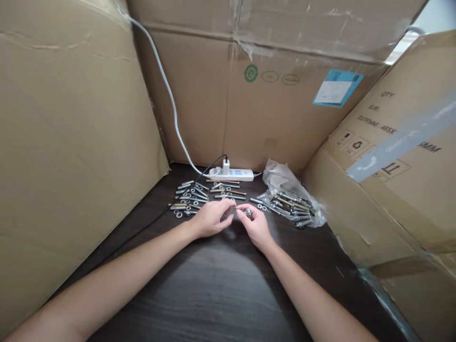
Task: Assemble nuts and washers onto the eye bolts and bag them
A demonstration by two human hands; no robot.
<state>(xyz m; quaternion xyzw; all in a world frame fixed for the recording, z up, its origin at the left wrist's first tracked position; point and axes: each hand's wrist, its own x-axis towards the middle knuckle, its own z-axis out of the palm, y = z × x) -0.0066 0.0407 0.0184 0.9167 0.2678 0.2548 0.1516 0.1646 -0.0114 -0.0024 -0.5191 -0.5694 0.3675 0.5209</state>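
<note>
My right hand [257,228] is closed around an anchor bolt [248,212], whose metal end with a nut shows between the fingers; the rest is hidden in the palm. My left hand [213,219] is beside it, thumb and fingers apart, its fingertips close to those of the right. Nothing can be made out in the left hand. Just beyond the hands, parted pieces lie in rough groups: metal sleeves [178,206], threaded rods [233,193] and washers [179,214]. To the right, another rod [257,201] lies near several washers [264,207].
A clear plastic bag [278,175] spills several assembled anchor bolts [292,205] at the right. Behind the pieces stands a white power strip [237,175] with a plug [226,166]; a black cable [142,231] crosses the left. Cardboard walls [199,104] enclose the dark table [199,294].
</note>
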